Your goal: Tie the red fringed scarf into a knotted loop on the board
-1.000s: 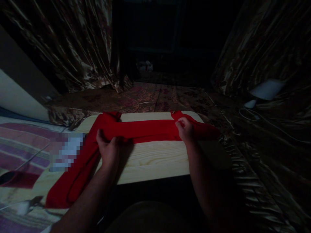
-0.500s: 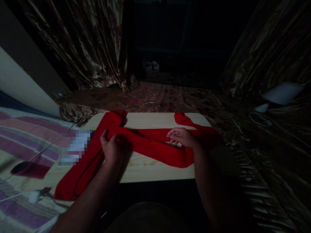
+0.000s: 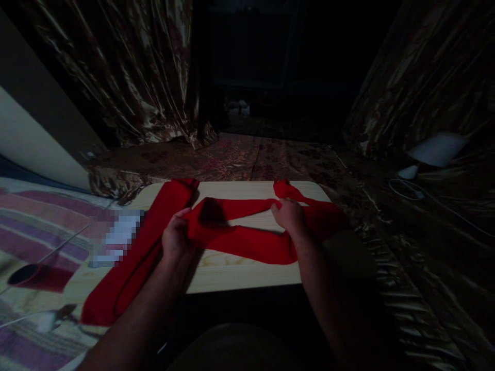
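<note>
A long red cloth strip is stretched between my hands over a pale wooden table, its two strands forming a narrow loop. At the left end of the loop, my left hand is closed around the fold. My right hand pinches the upper strand near the right end. More red cloth runs from there toward the right side of the table, partly hidden by my forearm. Another length of folded red cloth lies slanted along the table's left side, beside my left hand.
Striped bedding is at left, with a dark red cup-shaped object and a white cable on it. A small white lamp stands at right. Patterned curtains hang behind the table. The room is dim.
My right hand has gone from loose fingers to a pinch on the upper strand. My left hand has drawn the strip's left end away from the slanted folded cloth, opening the loop.
</note>
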Demonstrator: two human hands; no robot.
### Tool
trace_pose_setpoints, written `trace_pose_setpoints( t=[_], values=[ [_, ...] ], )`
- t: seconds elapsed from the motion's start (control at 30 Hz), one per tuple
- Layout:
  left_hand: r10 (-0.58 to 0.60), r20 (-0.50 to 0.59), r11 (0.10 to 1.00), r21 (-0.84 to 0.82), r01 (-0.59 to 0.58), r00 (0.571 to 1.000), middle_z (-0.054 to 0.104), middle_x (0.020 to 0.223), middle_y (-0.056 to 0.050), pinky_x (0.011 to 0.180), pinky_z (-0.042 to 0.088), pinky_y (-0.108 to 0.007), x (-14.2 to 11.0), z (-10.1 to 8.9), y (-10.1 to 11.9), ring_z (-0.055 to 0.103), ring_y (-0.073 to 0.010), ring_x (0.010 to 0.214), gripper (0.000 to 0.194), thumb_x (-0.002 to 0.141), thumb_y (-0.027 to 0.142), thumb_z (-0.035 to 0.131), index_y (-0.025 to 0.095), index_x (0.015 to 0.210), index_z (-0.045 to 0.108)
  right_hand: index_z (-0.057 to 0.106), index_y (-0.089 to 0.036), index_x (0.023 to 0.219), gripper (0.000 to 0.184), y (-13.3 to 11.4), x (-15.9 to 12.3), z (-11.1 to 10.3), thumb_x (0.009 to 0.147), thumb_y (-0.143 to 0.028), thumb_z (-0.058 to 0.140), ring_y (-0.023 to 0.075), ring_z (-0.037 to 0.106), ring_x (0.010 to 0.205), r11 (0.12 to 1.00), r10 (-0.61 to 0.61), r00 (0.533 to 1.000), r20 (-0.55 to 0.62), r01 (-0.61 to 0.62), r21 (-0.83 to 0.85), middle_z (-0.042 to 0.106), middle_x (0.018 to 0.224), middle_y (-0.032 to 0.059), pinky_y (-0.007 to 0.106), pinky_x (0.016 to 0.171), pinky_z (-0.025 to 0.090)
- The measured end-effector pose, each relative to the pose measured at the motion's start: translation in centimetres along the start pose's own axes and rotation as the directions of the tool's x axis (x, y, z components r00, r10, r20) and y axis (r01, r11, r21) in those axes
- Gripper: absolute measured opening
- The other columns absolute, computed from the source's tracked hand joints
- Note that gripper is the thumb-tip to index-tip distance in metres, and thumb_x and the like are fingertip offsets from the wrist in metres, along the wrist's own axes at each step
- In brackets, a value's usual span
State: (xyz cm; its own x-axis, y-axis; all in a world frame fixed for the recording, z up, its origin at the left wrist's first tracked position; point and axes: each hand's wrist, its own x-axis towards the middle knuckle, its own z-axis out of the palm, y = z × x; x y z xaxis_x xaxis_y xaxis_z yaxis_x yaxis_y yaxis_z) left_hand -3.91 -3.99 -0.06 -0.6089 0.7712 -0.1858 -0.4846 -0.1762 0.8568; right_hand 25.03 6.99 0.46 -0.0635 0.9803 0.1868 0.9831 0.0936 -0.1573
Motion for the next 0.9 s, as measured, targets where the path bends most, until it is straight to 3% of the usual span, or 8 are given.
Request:
trace_pose_setpoints(
  t=[0.13,0.33,0.43,0.53,0.6,0.7,0.77,0.9],
  values=[
    [0.033,-0.068,0.995,0.099,-0.026,0.997,0.065,0.091,-0.002,0.078,0.053,-0.030,0.7,0.2,-0.9,0.063,-0.0168,0.081,0.043,0.063,0.024,0.067,0.020,0.106,0.063,0.065,-0.016,0.119,0.044,1.6,0.7,0.2,0.099,-0.047,0.041,0.0277,0.069,0.098,0.970,0.241,0.970,-0.022,-0.240,0.036,0.073,0.105,0.0168,0.036,0.085,0.047],
    [0.274,-0.117,0.832,0.527,-0.174,0.955,0.062,0.116,-0.007,0.102,0.046,-0.043,0.7,0.2,-1.6,0.060,-0.0239,0.108,0.069,0.071,0.049,0.074,0.021,0.130,0.052,0.066,-0.020,0.115,0.032,1.6,0.6,1.0,0.090,-0.038,0.058,0.0259,0.066,0.104,0.995,0.084,0.996,-0.025,-0.083,0.056,0.073,0.110,0.0138,0.032,0.087,0.046],
    [0.452,0.005,0.608,0.730,-0.312,0.892,0.056,0.130,-0.014,0.109,0.040,-0.053,0.2,-0.2,-1.3,0.053,-0.0325,0.124,0.081,0.069,0.042,0.076,0.018,0.141,0.046,0.064,-0.019,0.115,0.032,1.7,0.8,1.4,0.087,-0.033,0.061,0.0257,0.066,0.105,0.989,0.089,0.995,-0.046,-0.083,0.122,0.072,0.112,0.0131,0.031,0.088,0.047],
    [0.608,0.315,0.254,0.792,-0.555,0.729,0.042,0.151,-0.016,0.118,0.030,-0.054,-0.6,-0.3,-1.5,0.037,-0.0353,0.143,0.069,0.077,0.037,0.070,0.020,0.141,0.050,0.059,-0.020,0.122,0.036,2.2,1.0,1.8,0.086,-0.027,0.061,0.0238,0.068,0.099,0.969,0.148,0.987,-0.057,-0.133,0.206,0.073,0.112,0.0101,0.031,0.087,0.048],
    [0.517,0.567,0.096,0.706,-0.701,0.641,0.044,0.154,-0.013,0.118,0.030,-0.052,-1.2,-0.1,-2.0,0.037,-0.0325,0.145,0.057,0.085,0.038,0.062,0.023,0.140,0.053,0.059,-0.021,0.123,0.037,2.5,1.1,2.0,0.086,-0.028,0.062,0.0238,0.068,0.101,0.968,0.144,0.988,-0.056,-0.129,0.213,0.073,0.113,0.0094,0.031,0.088,0.048],
    [0.231,0.825,-0.017,0.534,-0.846,0.516,0.050,0.151,-0.011,0.119,0.026,-0.056,-2.2,0.6,-3.0,0.040,-0.0309,0.143,0.058,0.092,0.041,0.054,0.026,0.147,0.047,0.062,-0.021,0.124,0.040,2.5,1.3,2.1,0.088,-0.038,0.062,0.0264,0.068,0.105,0.985,0.079,0.997,0.011,-0.079,0.152,0.073,0.115,0.0118,0.033,0.090,0.049],
    [0.086,0.875,-0.078,0.482,-0.873,0.476,0.055,0.146,-0.012,0.118,0.022,-0.061,-2.7,1.0,-3.4,0.046,-0.0323,0.138,0.062,0.094,0.045,0.053,0.026,0.152,0.041,0.065,-0.019,0.125,0.044,2.3,1.9,1.8,0.089,-0.043,0.061,0.0288,0.068,0.109,0.995,0.029,0.996,0.083,-0.036,0.089,0.073,0.117,0.0152,0.035,0.092,0.049],
    [-0.013,0.883,-0.150,0.463,-0.874,0.470,0.065,0.131,-0.013,0.112,0.029,-0.062,-2.8,1.3,-3.5,0.058,-0.0319,0.119,0.055,0.093,0.048,0.054,0.024,0.142,0.055,0.070,-0.015,0.121,0.036,2.2,4.5,0.5,0.091,-0.030,0.056,0.0292,0.067,0.112,1.000,-0.007,0.980,0.199,0.012,-0.025,0.072,0.118,0.0190,0.035,0.094,0.048]
  ],
)
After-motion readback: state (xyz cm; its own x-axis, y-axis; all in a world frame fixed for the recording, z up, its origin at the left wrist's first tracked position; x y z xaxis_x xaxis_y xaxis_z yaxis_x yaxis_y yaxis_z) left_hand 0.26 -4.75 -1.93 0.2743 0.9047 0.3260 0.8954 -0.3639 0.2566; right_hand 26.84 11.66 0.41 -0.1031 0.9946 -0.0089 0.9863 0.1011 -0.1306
